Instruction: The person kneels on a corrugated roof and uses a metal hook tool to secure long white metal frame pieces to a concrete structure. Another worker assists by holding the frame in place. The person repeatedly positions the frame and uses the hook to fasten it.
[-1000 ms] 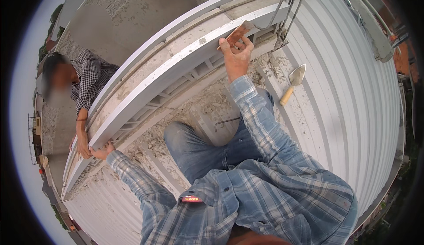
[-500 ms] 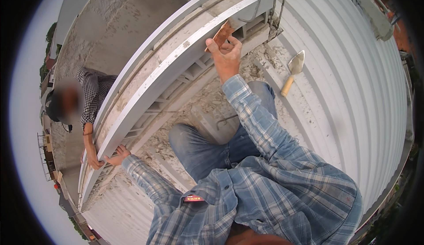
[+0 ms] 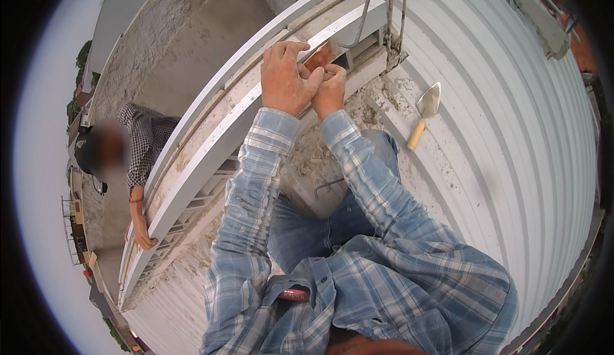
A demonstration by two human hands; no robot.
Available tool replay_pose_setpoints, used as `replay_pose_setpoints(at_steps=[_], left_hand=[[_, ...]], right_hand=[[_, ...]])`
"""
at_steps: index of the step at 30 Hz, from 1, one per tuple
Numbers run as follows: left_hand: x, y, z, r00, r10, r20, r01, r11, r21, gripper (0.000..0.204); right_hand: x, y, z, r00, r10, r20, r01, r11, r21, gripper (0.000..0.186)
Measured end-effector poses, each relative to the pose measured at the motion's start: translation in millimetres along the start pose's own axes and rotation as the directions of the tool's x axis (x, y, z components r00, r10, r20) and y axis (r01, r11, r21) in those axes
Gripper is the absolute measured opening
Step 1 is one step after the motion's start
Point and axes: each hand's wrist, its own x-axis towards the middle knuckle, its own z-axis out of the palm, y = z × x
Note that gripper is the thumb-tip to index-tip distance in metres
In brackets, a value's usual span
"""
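Note:
My right hand (image 3: 327, 91) is closed around the lower part of a flat, rusty reddish piece (image 3: 321, 54), held against a curved white rail (image 3: 208, 147) on a ledge. My left hand (image 3: 286, 81) is beside it, fingers curled over the rail's top near the reddish piece; what they grip is partly hidden. Openings show along the rail's lower face. To the right, a pointed trowel (image 3: 427, 109) with a wooden handle lies on white ribbed sheeting (image 3: 486, 157). A thin bent metal bar (image 3: 326, 186) rests among crumbled mortar below my hands.
A co-worker in a dark checked shirt (image 3: 153, 131) leans over the far left side, with a hand (image 3: 144, 238) on the rail. Vertical rebars (image 3: 393, 29) stand at the rail's upper end. A concrete surface (image 3: 217, 35) lies beyond the rail.
My left hand has moved from the rail's lower left up beside my right hand at the reddish piece. The co-worker's hand remains on the rail.

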Motion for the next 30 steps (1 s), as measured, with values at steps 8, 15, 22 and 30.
replay_pose_setpoints(at_steps=[8,15,22,30], left_hand=[[10.2,-10.0,31.6,0.996,0.087,-0.026,-0.087,0.996,0.007,0.031],[8.9,-16.2,28.7,0.985,0.169,-0.044,-0.17,0.985,-0.025,0.028],[7.0,1.3,6.9,0.986,0.168,-0.005,-0.168,0.986,-0.018,0.029],[-17.3,34.8,-19.4,0.835,-0.349,0.426,0.551,0.509,-0.662,0.027]], right_hand=[[16.0,34.5,-14.9,0.99,-0.121,0.068,0.116,0.991,0.068,0.056],[16.1,20.3,-27.0,0.978,0.018,0.206,-0.092,0.929,0.358,0.051],[12.4,7.1,-38.1,0.96,-0.038,0.278,-0.08,0.912,0.401,0.038],[4.7,14.9,-76.4,0.696,-0.702,0.152,0.718,0.681,-0.144,0.022]])
